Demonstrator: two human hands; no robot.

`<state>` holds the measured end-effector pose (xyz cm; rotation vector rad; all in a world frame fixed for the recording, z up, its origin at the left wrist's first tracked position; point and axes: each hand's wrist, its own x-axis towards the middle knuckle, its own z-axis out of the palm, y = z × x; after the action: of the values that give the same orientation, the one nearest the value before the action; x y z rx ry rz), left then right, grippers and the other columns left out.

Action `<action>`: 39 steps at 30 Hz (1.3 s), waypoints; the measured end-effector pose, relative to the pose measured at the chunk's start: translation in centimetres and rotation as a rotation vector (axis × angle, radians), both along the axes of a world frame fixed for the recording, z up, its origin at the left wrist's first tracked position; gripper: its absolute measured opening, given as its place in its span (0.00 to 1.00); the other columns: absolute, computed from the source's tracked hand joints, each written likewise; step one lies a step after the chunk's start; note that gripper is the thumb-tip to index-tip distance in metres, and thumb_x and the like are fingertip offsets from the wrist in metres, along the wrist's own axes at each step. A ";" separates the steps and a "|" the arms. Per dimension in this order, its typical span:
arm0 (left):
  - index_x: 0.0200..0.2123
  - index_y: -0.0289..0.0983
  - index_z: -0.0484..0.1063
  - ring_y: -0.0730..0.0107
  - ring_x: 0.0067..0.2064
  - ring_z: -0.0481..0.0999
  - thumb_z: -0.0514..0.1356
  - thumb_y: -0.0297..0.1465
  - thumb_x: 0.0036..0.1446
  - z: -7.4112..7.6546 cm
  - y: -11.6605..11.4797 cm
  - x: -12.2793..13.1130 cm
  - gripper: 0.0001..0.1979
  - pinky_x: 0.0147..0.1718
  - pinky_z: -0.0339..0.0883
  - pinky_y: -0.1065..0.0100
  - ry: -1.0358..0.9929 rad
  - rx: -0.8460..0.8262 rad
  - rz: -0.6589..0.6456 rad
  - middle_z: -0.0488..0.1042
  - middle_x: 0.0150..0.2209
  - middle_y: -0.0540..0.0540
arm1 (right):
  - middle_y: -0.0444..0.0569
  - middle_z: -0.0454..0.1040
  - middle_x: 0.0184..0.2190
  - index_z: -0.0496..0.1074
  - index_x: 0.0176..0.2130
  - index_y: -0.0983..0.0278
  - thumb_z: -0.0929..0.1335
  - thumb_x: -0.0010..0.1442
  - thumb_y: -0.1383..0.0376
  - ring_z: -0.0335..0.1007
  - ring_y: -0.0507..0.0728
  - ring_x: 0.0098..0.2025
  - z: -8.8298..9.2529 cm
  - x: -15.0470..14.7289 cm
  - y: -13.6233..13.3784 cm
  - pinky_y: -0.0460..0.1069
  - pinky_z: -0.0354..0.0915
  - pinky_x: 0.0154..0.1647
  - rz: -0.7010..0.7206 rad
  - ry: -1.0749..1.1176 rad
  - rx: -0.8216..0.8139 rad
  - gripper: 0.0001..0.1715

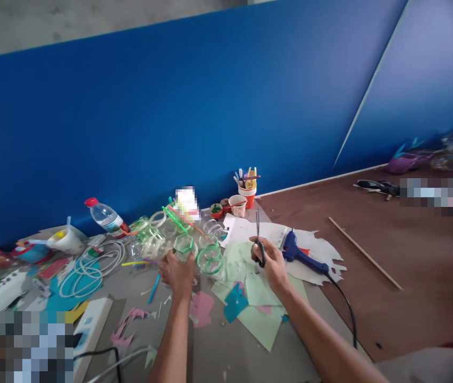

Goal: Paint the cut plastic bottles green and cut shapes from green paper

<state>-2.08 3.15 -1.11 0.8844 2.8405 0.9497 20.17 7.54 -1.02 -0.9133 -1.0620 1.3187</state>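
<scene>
My left hand (179, 270) is wrapped round a clear plastic cup (184, 243) that has a green rim. Just right of it stand other clear cups (210, 261) with green rims, apart from my fingers. In my right hand (271, 261) is a pair of scissors (258, 239) with dark handles, its blades pointing up and away from me. Beneath and beside the right hand lie pale green paper sheets (260, 327). A blue glue gun (304, 255) rests on white paper to the right of that hand.
A tilted water bottle (109, 217) and a coiled white cable (81, 276) lie at the left, near a power strip (93, 324). Straws (175, 219) and paint cups (237, 206) stand by the blue partition (194, 117). A wooden stick (364, 252) lies on the brown surface.
</scene>
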 end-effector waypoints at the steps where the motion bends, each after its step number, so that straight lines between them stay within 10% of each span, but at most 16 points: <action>1: 0.52 0.38 0.66 0.43 0.56 0.64 0.59 0.44 0.52 0.0 0.0 -0.1 0.27 0.52 0.59 0.48 -0.002 0.008 -0.005 0.63 0.55 0.32 | 0.40 0.62 0.19 0.72 0.37 0.66 0.70 0.48 0.52 0.57 0.50 0.22 0.0 0.0 0.0 0.46 0.57 0.22 -0.003 -0.004 0.003 0.22; 15: 0.49 0.37 0.68 0.38 0.57 0.62 0.60 0.46 0.49 -0.5 0.7 -0.3 0.27 0.51 0.58 0.45 -0.005 0.062 -0.002 0.60 0.57 0.31 | 0.41 0.63 0.18 0.72 0.36 0.66 0.71 0.48 0.52 0.59 0.51 0.22 -0.1 0.0 0.1 0.46 0.56 0.22 -0.001 -0.024 0.006 0.22; 39: 0.35 0.39 0.65 0.62 0.37 0.74 0.57 0.47 0.53 -0.3 -1.1 -1.9 0.17 0.38 0.69 0.62 -0.123 0.345 -0.175 0.71 0.33 0.45 | 0.41 0.62 0.18 0.72 0.35 0.66 0.71 0.47 0.50 0.58 0.51 0.21 0.0 -0.1 0.1 0.46 0.55 0.22 0.000 -0.009 0.006 0.24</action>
<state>-4.02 2.06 -1.41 1.0385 2.4894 1.4376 20.08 7.68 -1.05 -0.9152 -1.0726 1.3122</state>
